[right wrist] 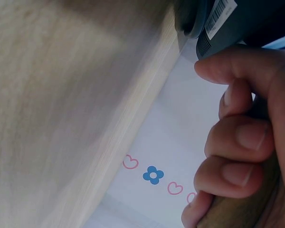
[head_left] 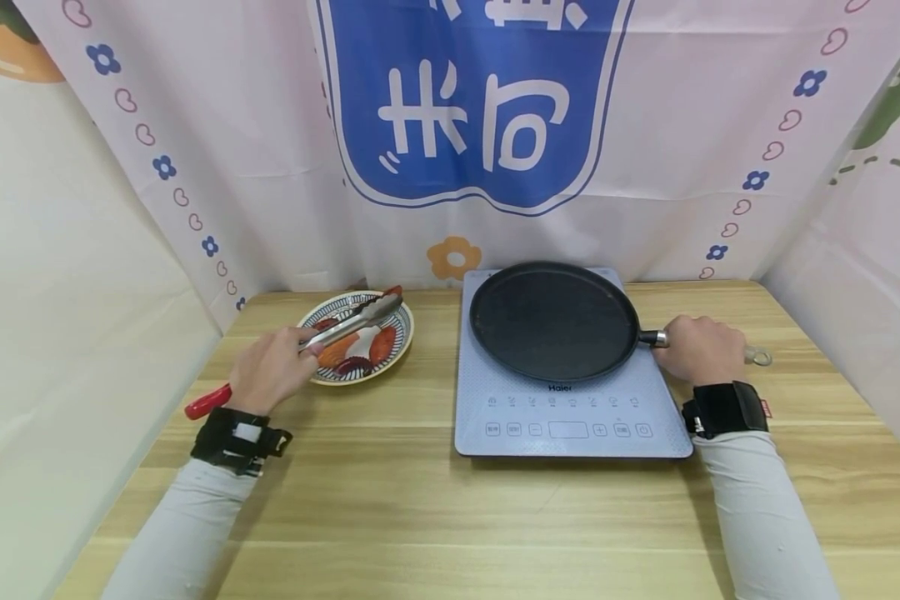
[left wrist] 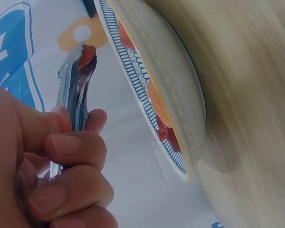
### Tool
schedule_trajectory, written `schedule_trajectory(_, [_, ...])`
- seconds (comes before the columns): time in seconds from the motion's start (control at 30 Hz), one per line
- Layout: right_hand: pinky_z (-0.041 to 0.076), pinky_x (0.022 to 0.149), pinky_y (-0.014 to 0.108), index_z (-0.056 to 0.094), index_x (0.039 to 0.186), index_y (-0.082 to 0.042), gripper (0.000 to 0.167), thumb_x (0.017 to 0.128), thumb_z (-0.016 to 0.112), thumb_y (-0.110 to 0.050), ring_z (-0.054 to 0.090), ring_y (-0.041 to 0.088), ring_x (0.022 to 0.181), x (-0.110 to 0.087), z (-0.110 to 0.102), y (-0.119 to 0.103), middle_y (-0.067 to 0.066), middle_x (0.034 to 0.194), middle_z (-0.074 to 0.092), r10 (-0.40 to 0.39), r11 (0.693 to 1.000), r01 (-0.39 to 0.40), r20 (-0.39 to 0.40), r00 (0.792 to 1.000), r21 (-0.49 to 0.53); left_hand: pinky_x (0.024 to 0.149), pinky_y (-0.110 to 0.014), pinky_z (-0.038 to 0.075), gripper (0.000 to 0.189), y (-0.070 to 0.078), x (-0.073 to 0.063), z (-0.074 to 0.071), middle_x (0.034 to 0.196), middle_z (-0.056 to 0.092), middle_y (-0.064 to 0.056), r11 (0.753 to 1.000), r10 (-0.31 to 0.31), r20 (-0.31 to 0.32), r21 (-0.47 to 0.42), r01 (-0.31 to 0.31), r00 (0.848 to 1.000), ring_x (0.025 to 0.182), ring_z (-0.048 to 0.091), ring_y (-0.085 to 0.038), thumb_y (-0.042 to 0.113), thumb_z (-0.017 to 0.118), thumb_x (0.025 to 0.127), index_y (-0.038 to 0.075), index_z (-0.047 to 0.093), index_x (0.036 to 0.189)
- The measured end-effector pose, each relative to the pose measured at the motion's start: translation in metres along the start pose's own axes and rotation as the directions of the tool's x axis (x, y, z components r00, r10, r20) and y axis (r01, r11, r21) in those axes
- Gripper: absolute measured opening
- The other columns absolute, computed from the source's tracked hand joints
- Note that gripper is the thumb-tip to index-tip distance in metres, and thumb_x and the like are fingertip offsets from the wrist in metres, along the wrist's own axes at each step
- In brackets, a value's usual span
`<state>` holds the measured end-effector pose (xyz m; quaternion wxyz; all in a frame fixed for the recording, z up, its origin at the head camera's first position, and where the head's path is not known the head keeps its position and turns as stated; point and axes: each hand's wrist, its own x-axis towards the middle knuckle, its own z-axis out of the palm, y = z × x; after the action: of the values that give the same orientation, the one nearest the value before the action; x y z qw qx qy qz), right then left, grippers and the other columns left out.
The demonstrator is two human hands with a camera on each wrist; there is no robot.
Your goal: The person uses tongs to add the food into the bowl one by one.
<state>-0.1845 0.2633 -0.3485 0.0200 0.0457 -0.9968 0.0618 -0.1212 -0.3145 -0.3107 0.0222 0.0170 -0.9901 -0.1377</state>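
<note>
My left hand [head_left: 273, 372] grips metal tongs [head_left: 352, 323] with a red handle end [head_left: 207, 402], held over a patterned bowl [head_left: 407, 343]. Between the tongs' tips is a reddish piece of food [left wrist: 87, 56], above the bowl's rim in the left wrist view. Inside the bowl lie several red and orange food pieces [head_left: 382, 344]. On the right, my right hand [head_left: 701, 350] wraps its fingers round the handle [head_left: 756, 356] of a flat black pan [head_left: 555, 321]. The pan rests on a white induction cooker [head_left: 570, 446], and its cooking surface is bare.
The cooker and bowl stand on a wood-grain table [head_left: 360, 508]. A printed cloth [head_left: 270, 167] with a blue emblem hangs right behind the table's back edge. White cloth walls [head_left: 67, 292] close in both sides.
</note>
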Motion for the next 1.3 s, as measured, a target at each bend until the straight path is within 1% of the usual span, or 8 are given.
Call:
schedule_trajectory(0.17, [0.039,0.052,0.045,0.054,0.057,-0.014,0.037,0.088,0.07,-0.025,0.053,0.031,0.059,0.0,0.001,-0.001,0.007,0.06,0.055,-0.002,1.0,0.002,-0.015,1.0,0.0,0.047,-0.034,0.034,0.044,0.002,-0.001,-0.001,0.08,0.06,-0.013,1.0,-0.007,0.016,0.001,0.007,1.0,0.059,0.049,-0.023,0.03,0.056,0.102,0.005,0.069,0.135])
schedule_trajectory(0.4, [0.039,0.052,0.045,0.054,0.057,-0.014,0.037,0.088,0.07,-0.025,0.054,0.031,0.059,0.0,0.001,-0.001,0.007,0.06,0.055,0.0,1.0,0.0,-0.015,1.0,0.0,0.047,-0.034,0.033,0.046,0.004,-0.002,-0.002,0.085,0.062,-0.015,1.0,-0.005,0.028,0.003,0.005,1.0,0.059,0.049,-0.022,0.03,0.055,0.102,0.004,0.067,0.138])
schedule_trajectory(0.57, [0.039,0.052,0.045,0.055,0.057,-0.013,0.036,0.088,0.07,-0.025,0.054,0.031,0.059,0.0,0.001,-0.001,0.007,0.06,0.056,-0.001,1.0,0.001,-0.007,1.0,0.002,0.047,-0.034,0.033,0.046,0.005,-0.003,-0.003,0.085,0.063,-0.015,1.0,-0.005,0.034,0.0,0.005,0.999,0.059,0.049,-0.022,0.03,0.055,0.102,0.005,0.067,0.138])
schedule_trajectory(0.8, [0.04,0.053,0.046,0.056,0.058,-0.013,0.036,0.088,0.07,-0.025,0.054,0.031,0.06,0.0,0.001,0.001,0.008,0.061,0.056,-0.003,1.0,0.003,0.001,1.0,0.005,0.047,-0.034,0.034,0.048,0.008,-0.003,-0.003,0.101,0.069,-0.022,1.0,0.002,0.028,0.0,-0.002,1.0,0.057,0.049,-0.022,0.028,0.056,0.101,0.004,0.065,0.141])
schedule_trajectory(0.87, [0.04,0.053,0.047,0.056,0.058,-0.013,0.036,0.088,0.07,-0.025,0.054,0.032,0.06,0.0,0.001,0.001,0.008,0.061,0.056,-0.003,1.0,0.003,0.003,1.0,0.007,0.047,-0.034,0.034,0.048,0.008,-0.003,-0.002,0.102,0.069,-0.022,1.0,0.003,0.026,0.003,-0.003,1.0,0.058,0.049,-0.022,0.028,0.056,0.101,0.004,0.066,0.141])
schedule_trajectory(1.0, [0.04,0.053,0.046,0.055,0.057,-0.014,0.036,0.088,0.069,-0.025,0.055,0.031,0.06,0.001,0.001,0.0,0.007,0.061,0.056,0.0,1.0,0.0,0.002,1.0,0.006,0.048,-0.035,0.034,0.045,0.01,-0.003,-0.002,0.099,0.069,-0.021,1.0,0.01,0.022,0.005,-0.01,1.0,0.06,0.051,-0.024,0.026,0.056,0.1,0.006,0.068,0.138])
schedule_trajectory(1.17, [0.04,0.053,0.046,0.055,0.057,-0.013,0.036,0.088,0.069,-0.025,0.054,0.031,0.06,0.0,0.001,0.001,0.008,0.061,0.056,-0.002,1.0,0.002,0.006,1.0,0.006,0.05,-0.036,0.034,0.043,0.012,-0.003,-0.002,0.101,0.069,-0.02,1.0,0.018,0.013,0.009,-0.018,1.0,0.064,0.054,-0.025,0.027,0.056,0.099,0.008,0.07,0.135])
schedule_trajectory(1.3, [0.04,0.053,0.046,0.055,0.057,-0.013,0.036,0.089,0.069,-0.025,0.054,0.031,0.06,0.0,0.0,0.0,0.008,0.061,0.056,-0.001,1.0,0.001,0.002,1.0,0.004,0.05,-0.036,0.034,0.039,0.014,-0.002,-0.002,0.093,0.068,-0.017,1.0,0.023,0.012,0.007,-0.023,1.0,0.064,0.053,-0.025,0.029,0.056,0.1,0.01,0.073,0.129])
